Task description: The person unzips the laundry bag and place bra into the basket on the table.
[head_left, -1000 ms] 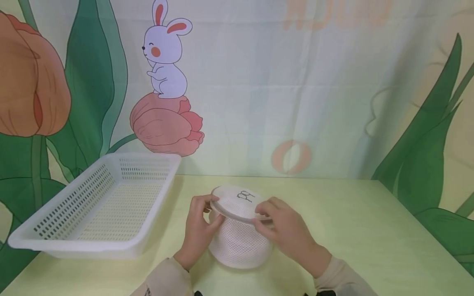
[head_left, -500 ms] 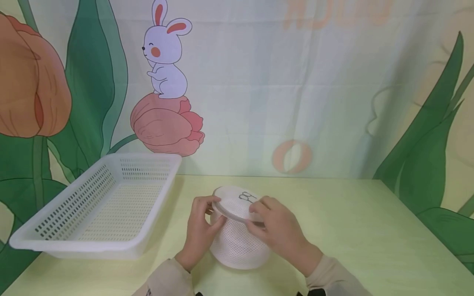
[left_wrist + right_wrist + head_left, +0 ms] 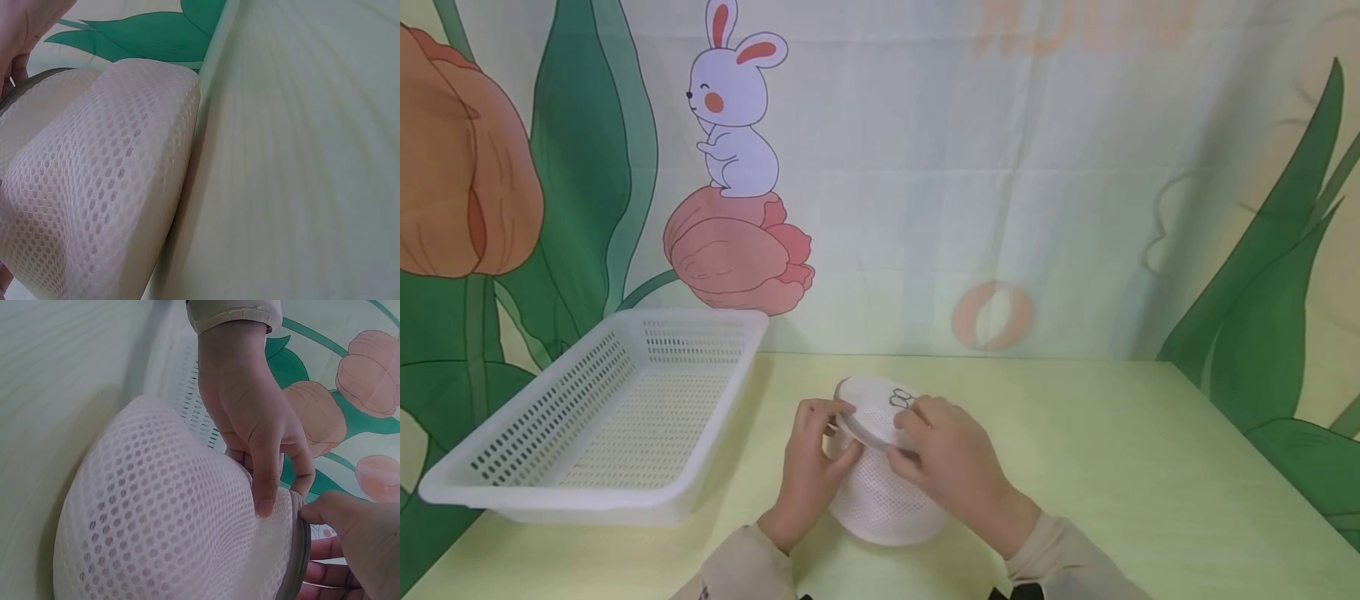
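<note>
Right now, both your hands are on the bag (image 3: pixel 887 508), a white mesh one that stands on the table (image 3: pixel 1150 467) in front of you, close to the middle of the head view. Your left hand (image 3: pixel 812 454) pinches its upper edge: the thumb presses the mesh just below the grey band (image 3: pixel 868 435), while the forefinger bends over the top. Your right hand (image 3: pixel 958 458) pinches the same band near its front, thumb on one side and fingers on the other, as the right wrist view shows best. Between your hands lies the bag's round top (image 3: pixel 868 396), tilted, its band slanting down from your left hand toward your right. A dark line drawing (image 3: pixel 901 398) on that top is partly hidden by your right fingers. Below, the mesh sags into soft folds, and its base touches the table.

Off to your left, apart from your hands, sits the basket (image 3: pixel 703 450), white and slotted along its sides. Behind everything hangs a cloth (image 3: pixel 887 208), printed with a rabbit (image 3: pixel 741 158) sitting on a pink tulip (image 3: pixel 730 250). Beige sleeves (image 3: pixel 737 571) cover your forearms up to the wrists.
</note>
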Tool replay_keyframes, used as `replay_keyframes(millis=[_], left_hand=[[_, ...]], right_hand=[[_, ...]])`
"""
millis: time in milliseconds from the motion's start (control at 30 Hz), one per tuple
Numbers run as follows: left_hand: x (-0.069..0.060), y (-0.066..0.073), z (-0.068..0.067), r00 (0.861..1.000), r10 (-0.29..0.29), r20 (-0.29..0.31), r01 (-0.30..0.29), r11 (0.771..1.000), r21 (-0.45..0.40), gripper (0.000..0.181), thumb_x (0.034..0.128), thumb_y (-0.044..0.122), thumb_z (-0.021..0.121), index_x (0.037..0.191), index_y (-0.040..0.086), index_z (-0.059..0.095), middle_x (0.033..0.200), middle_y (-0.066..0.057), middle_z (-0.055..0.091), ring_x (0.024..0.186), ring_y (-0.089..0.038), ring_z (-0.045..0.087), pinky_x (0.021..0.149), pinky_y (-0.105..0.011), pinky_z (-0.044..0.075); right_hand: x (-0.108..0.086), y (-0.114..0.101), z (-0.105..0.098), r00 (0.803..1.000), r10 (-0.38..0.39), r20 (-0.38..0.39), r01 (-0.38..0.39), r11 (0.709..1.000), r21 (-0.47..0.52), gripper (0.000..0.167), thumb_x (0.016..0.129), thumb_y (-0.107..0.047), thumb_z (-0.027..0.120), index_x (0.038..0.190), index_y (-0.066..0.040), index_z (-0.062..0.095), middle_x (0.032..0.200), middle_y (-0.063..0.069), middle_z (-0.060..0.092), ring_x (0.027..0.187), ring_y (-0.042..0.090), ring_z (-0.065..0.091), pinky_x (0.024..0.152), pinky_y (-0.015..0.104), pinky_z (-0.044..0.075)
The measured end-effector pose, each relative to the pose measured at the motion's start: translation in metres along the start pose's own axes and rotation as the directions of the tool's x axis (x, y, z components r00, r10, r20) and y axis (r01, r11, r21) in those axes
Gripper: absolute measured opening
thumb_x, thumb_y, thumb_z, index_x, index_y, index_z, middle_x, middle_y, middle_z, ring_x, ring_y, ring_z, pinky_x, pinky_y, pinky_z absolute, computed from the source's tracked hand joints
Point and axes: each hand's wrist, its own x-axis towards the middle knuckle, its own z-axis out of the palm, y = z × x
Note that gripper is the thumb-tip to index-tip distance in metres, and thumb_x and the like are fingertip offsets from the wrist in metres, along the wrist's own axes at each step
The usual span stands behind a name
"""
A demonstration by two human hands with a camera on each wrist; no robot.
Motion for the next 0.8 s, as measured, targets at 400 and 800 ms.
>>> replay_keyframes(millis=[400, 800], left_hand=[[-0.0012, 0.0017, 0.0031, 0.999, 0.041, -0.014, -0.041, 0.999, 0.008, 0.037, 0.0721, -0.001, 0.076, 0.104, 0.006, 0.057, 0.099, -0.011, 0.050, 0.085, -0.016, 0.054, 0.069, -0.025, 0.052], [-0.0033, 0.0003, 0.0033, 0.999, 0.033, -0.016, -0.033, 0.999, 0.012, 0.038, 0.0724, 0.002, 0.079, 0.104, 0.006, 0.058, 0.096, -0.010, 0.049, 0.084, -0.016, 0.054, 0.069, -0.025, 0.053]], right_hand=[[0.0019, -0.0064, 0.0059, 0.998, -0.054, -0.010, 0.053, 0.996, -0.073, 0.028, 0.068, -0.031, 0.080, 0.076, -0.013, 0.060, 0.075, 0.000, 0.061, 0.058, 0.012, 0.055, 0.052, 0.022, 0.045], [-0.0014, -0.0053, 0.0074, 0.999, -0.013, 0.033, 0.012, 1.000, 0.023, 0.018, 0.077, -0.027, 0.080, 0.080, -0.015, 0.067, 0.081, -0.002, 0.064, 0.068, 0.011, 0.057, 0.060, 0.020, 0.051]])
